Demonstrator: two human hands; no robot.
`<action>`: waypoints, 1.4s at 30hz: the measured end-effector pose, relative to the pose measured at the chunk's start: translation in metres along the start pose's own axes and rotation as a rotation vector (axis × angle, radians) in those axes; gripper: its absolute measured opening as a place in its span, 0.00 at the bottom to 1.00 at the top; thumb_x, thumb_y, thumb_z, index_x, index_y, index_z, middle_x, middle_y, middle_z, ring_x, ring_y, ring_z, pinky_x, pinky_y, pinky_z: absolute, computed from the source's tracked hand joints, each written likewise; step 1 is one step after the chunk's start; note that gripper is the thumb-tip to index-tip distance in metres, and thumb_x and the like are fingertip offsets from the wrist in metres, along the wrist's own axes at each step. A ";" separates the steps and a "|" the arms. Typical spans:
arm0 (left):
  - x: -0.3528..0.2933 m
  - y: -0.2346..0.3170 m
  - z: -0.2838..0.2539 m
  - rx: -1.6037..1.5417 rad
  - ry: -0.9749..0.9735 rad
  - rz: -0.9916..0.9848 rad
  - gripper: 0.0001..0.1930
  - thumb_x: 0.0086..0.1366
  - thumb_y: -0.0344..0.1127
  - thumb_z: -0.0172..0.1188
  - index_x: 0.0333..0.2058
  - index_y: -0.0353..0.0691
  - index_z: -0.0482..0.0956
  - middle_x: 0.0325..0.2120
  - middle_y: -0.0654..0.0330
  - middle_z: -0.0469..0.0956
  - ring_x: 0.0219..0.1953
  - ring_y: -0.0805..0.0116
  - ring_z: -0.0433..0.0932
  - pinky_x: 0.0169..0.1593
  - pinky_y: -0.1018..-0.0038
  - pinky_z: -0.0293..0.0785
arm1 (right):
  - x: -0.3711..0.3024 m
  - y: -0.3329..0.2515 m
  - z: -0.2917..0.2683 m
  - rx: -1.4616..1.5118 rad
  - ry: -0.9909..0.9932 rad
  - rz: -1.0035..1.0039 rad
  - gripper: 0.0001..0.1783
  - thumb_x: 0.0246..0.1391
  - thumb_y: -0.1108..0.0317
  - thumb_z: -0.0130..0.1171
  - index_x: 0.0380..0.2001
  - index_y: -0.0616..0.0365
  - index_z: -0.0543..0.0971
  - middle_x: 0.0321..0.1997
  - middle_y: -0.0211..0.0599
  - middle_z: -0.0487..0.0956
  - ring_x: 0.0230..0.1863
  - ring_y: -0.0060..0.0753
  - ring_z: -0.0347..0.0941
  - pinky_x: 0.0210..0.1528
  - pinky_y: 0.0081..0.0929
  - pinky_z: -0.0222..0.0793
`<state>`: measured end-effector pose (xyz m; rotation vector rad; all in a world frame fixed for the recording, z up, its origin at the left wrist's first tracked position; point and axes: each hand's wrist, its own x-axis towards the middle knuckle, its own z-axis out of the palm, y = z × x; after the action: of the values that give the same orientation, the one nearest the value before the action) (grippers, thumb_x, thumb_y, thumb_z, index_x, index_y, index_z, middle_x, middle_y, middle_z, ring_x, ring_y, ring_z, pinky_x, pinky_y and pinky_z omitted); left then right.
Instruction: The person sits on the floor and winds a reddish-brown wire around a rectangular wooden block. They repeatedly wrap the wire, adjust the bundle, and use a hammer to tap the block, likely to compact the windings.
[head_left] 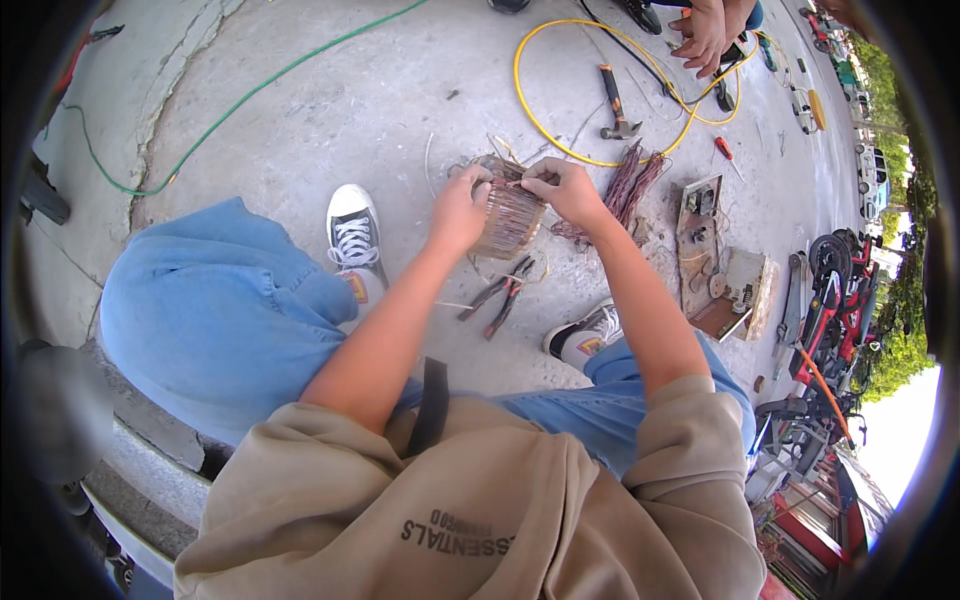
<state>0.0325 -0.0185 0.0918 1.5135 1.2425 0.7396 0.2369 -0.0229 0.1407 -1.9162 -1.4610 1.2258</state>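
Between your knees, over the concrete floor (330,110), you held a coil of copper wire (508,218) with both hands. Your left hand (458,212) was closed around the coil's left side, fingers curled over its top edge. Your right hand (562,186) pinched strands at the coil's upper right, thumb and fingers closed on them. Just below the coil, red-handled pliers (498,294) lay on the floor between your two sneakers, the white left one (354,238) and the right one (584,335). A loose bundle of reddish wire (625,190) lay just right of your right hand. Beyond it sat a hammer (614,104) inside a loop of yellow cable (530,110), a red screwdriver (724,152) near it. A green hose (250,92) curved across the floor on the left. Another person's hand (703,38) reached in at the top edge, well apart from yours. Dismantled motor parts (722,268) lay at the right.
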 end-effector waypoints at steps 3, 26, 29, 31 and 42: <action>0.001 0.015 -0.003 0.154 0.017 -0.023 0.08 0.65 0.32 0.56 0.43 0.41 0.77 0.41 0.49 0.76 0.42 0.45 0.77 0.47 0.59 0.73 | 0.002 -0.009 0.003 -0.102 -0.002 -0.034 0.08 0.51 0.68 0.67 0.34 0.59 0.83 0.27 0.33 0.81 0.29 0.23 0.74 0.36 0.25 0.72; -0.005 0.021 -0.008 0.376 -0.005 0.116 0.10 0.64 0.30 0.56 0.42 0.51 0.80 0.41 0.54 0.77 0.39 0.49 0.79 0.42 0.60 0.76 | 0.033 -0.042 -0.019 -0.284 -0.431 -0.008 0.11 0.45 0.68 0.68 0.34 0.60 0.86 0.26 0.40 0.82 0.28 0.30 0.76 0.35 0.30 0.72; -0.002 0.022 -0.002 0.297 0.086 0.013 0.06 0.65 0.31 0.57 0.40 0.45 0.79 0.42 0.49 0.76 0.38 0.49 0.79 0.41 0.59 0.75 | 0.033 -0.037 -0.016 -0.260 -0.364 -0.028 0.10 0.47 0.69 0.67 0.33 0.63 0.85 0.26 0.37 0.83 0.30 0.25 0.76 0.35 0.26 0.72; 0.000 0.022 -0.002 0.304 0.103 -0.001 0.05 0.64 0.32 0.59 0.38 0.40 0.78 0.39 0.47 0.76 0.36 0.48 0.78 0.41 0.59 0.74 | 0.023 -0.023 -0.016 -0.141 -0.313 0.039 0.09 0.48 0.69 0.68 0.32 0.63 0.85 0.29 0.33 0.83 0.30 0.21 0.75 0.36 0.24 0.73; 0.009 -0.001 -0.003 0.113 -0.039 -0.128 0.15 0.66 0.42 0.58 0.31 0.33 0.77 0.25 0.48 0.80 0.29 0.54 0.80 0.37 0.65 0.74 | -0.005 -0.008 0.001 0.034 0.018 0.065 0.14 0.48 0.63 0.72 0.32 0.62 0.85 0.27 0.34 0.82 0.32 0.22 0.76 0.37 0.24 0.72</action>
<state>0.0321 -0.0088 0.0910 1.5162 1.3570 0.5620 0.2313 -0.0248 0.1476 -1.9605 -1.3699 1.2507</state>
